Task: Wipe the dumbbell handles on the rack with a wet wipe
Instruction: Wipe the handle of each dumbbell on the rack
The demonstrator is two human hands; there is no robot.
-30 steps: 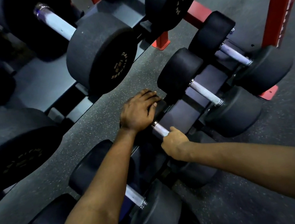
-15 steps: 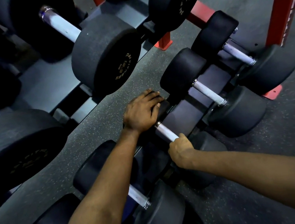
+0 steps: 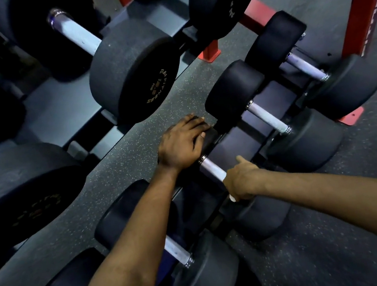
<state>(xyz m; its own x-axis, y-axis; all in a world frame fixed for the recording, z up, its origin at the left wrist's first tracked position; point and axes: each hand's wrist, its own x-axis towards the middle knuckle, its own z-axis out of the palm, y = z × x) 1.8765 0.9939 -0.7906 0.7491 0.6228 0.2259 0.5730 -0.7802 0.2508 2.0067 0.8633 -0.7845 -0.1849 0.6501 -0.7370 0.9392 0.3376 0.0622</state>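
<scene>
Fingers of the right hand [image 3: 242, 180] are curled tight round the dumbbell handle [image 3: 211, 169], thumb lying along the top. A scrap of white wet wipe [image 3: 232, 198] pokes out under the fist. The left hand [image 3: 181, 144] lies flat, its fingers [image 3: 194, 123] loosely spread over the far head of that same dumbbell, hiding most of it. Bare handle shows between the 2 hands. The fist sits at the handle's near end, just beside the near head [image 3: 262, 214].

This dumbbell lies on the low rack [image 3: 230, 144]. To its right are 2 more dumbbells, the closer one's pale handle [image 3: 267, 118] uncovered. On the near side is 1 nearer dumbbell [image 3: 209, 278], whose handle the left forearm crosses and partly hides. Beyond a strip of speckled floor [image 3: 137, 158], an upper shelf [image 3: 60, 111] carries bigger dumbbells [image 3: 135, 83]. A red frame [image 3: 360, 3] stands at the upper right.
</scene>
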